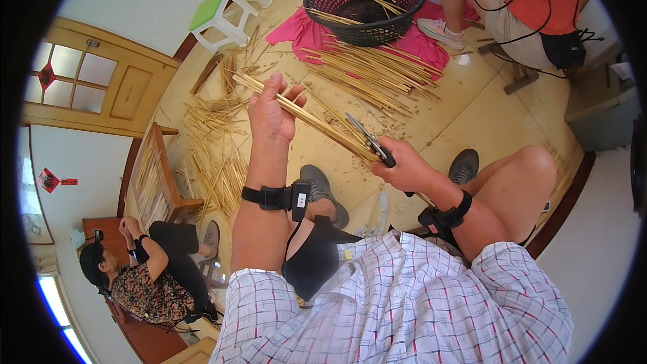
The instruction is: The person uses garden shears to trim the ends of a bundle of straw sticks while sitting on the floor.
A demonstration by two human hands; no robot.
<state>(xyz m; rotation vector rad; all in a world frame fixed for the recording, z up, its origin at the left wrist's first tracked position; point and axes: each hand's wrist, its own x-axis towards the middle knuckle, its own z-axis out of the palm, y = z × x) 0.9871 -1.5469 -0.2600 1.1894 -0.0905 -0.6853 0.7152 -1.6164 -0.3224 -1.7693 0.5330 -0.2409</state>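
Note:
My left hand [274, 108] is raised at the centre left, its thumb and palm holding a bundle of thin straw-coloured stalks [323, 126]. The bundle slants down to the right, where its lower end meets my right hand [404, 164]. That hand is closed around the dark handles of pruning shears or scissors [371, 136], whose metal blades point up and left beside the stalks. Whether the blades touch the stalks cannot be told. Beyond the hands, more cut stalks [374, 73] lie in a row on the tiled floor, partly on a pink cloth [288, 35].
A black plastic basket [364, 35] holding some stalks stands on the cloth. Loose stalks [217, 162] litter the floor at left, near a wooden bench [174, 197]. One person [151, 288] sits lower left, another [536, 0] upper right. Green-topped stools [207, 12] stand by the wall.

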